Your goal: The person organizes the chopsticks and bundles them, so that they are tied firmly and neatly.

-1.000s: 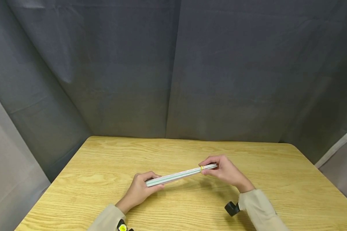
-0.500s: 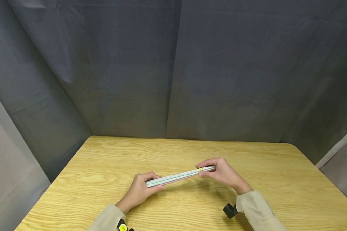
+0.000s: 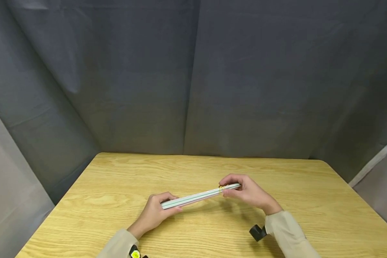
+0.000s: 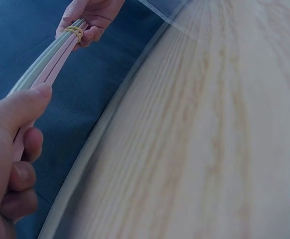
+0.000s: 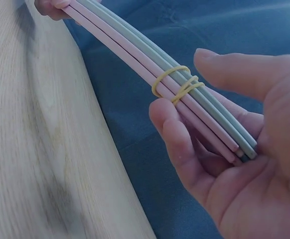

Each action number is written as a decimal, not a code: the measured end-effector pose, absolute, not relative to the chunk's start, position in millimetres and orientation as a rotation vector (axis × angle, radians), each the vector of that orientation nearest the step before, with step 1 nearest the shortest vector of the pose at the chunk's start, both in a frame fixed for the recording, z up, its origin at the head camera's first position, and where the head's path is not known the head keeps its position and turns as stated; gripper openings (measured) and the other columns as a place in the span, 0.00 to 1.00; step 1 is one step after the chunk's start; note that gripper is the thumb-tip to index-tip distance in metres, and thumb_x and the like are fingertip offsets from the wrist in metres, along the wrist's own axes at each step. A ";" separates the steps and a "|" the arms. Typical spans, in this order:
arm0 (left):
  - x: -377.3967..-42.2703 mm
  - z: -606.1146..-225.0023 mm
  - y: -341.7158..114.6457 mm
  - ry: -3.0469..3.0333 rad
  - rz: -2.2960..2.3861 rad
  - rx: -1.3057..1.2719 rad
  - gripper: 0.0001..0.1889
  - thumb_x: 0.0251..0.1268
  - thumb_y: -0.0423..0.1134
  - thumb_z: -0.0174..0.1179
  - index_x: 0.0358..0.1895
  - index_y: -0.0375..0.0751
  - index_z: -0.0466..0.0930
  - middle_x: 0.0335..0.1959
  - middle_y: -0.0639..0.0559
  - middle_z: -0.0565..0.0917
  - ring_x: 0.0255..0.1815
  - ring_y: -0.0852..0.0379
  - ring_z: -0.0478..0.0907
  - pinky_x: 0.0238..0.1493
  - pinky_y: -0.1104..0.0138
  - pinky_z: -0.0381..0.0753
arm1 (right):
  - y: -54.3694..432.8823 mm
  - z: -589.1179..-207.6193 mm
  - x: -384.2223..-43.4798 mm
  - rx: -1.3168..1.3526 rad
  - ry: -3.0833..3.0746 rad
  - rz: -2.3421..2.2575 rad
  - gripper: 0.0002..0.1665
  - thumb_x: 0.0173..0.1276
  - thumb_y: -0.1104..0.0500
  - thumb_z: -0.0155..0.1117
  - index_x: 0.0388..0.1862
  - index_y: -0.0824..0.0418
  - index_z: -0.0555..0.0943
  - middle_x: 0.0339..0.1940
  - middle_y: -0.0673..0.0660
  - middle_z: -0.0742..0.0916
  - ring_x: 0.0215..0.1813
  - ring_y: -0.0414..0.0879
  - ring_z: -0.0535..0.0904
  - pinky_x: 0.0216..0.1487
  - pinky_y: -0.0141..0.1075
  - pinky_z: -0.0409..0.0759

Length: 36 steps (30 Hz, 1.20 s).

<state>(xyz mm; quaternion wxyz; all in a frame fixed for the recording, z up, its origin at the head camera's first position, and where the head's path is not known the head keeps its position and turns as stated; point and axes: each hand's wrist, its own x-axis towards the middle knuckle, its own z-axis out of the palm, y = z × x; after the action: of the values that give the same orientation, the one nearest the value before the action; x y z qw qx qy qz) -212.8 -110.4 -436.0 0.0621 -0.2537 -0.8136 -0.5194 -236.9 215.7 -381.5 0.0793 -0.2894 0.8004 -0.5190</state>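
A bundle of pink and green chopsticks (image 3: 193, 198) hangs above the table, tilted up toward the right. My left hand (image 3: 154, 211) grips its left end, thumb on the near side. At the right end, my right hand (image 3: 246, 191) has its fingers curled round the sticks, beside a yellow rubber band (image 5: 177, 84). The band loops round the bundle, with one strand spread apart from the others. In the right wrist view, the index fingertip (image 5: 162, 110) lies against the band, and the thumb is raised near it. The far side of the bundle is hidden.
A wood-grain table (image 3: 132, 175) lies beneath both hands. Dark grey curtains (image 3: 193, 79) hang behind it and at the sides. Black cameras (image 3: 258, 233) are strapped at the wrists.
The right hand has made small shifts around the band, and the band sits slightly farther from the right end. The left hand keeps its grip and barely moves.
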 end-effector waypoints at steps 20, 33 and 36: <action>-214.1 -436.0 -111.8 -2.477 -1.625 -0.750 0.12 0.52 0.38 0.73 0.41 0.48 0.85 0.41 0.51 0.88 0.34 0.66 0.80 0.34 0.72 0.78 | 216.6 -382.5 -240.4 -0.895 2.357 -1.550 0.06 0.70 0.65 0.59 0.42 0.67 0.74 0.37 0.62 0.80 0.37 0.44 0.81 0.41 0.42 0.83; -199.1 -414.9 -106.6 -2.480 -1.604 -0.742 0.10 0.52 0.32 0.71 0.39 0.38 0.85 0.39 0.43 0.88 0.30 0.68 0.78 0.31 0.73 0.77 | 214.2 -383.8 -239.0 -0.839 2.411 -1.518 0.10 0.67 0.63 0.64 0.42 0.69 0.77 0.35 0.61 0.82 0.35 0.42 0.80 0.35 0.33 0.80; -203.9 -423.6 -108.0 -2.478 -1.606 -0.738 0.11 0.52 0.33 0.72 0.40 0.39 0.85 0.39 0.44 0.87 0.30 0.68 0.78 0.32 0.73 0.77 | 212.7 -384.8 -238.4 -0.800 2.416 -1.534 0.10 0.66 0.64 0.65 0.42 0.69 0.78 0.35 0.60 0.83 0.36 0.44 0.82 0.37 0.35 0.82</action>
<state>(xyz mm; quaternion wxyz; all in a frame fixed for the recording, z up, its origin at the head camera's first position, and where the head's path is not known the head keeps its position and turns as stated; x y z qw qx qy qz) -203.9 -108.0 -423.6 0.0490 -0.2420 -0.8132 -0.5270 -238.4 212.7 -384.8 0.0849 -0.2682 0.8102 -0.5142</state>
